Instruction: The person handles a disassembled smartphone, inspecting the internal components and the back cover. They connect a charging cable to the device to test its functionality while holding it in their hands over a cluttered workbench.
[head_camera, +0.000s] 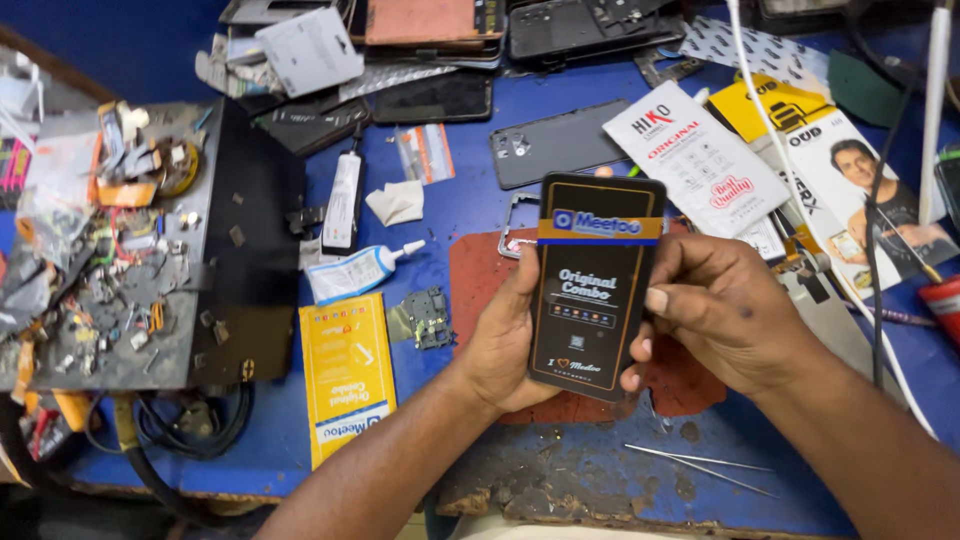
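Observation:
Both of my hands hold a black phone display panel (592, 290) upright over a worn red mat (475, 270) on the blue workbench. A printed protective film with a blue and orange band covers its face. My left hand (505, 340) grips the left edge from below. My right hand (720, 310) wraps the right edge, thumb on the front. Behind the panel's top left corner lies a silver phone frame (515, 215), partly hidden.
A yellow packet (345, 375), a small circuit board (428, 318), a white glue tube (358, 272) and a black tube (343, 203) lie left. Tweezers (700, 465) rest near the front edge. A parts-strewn tray (215, 300) stands far left; phone backs and packets fill the rear.

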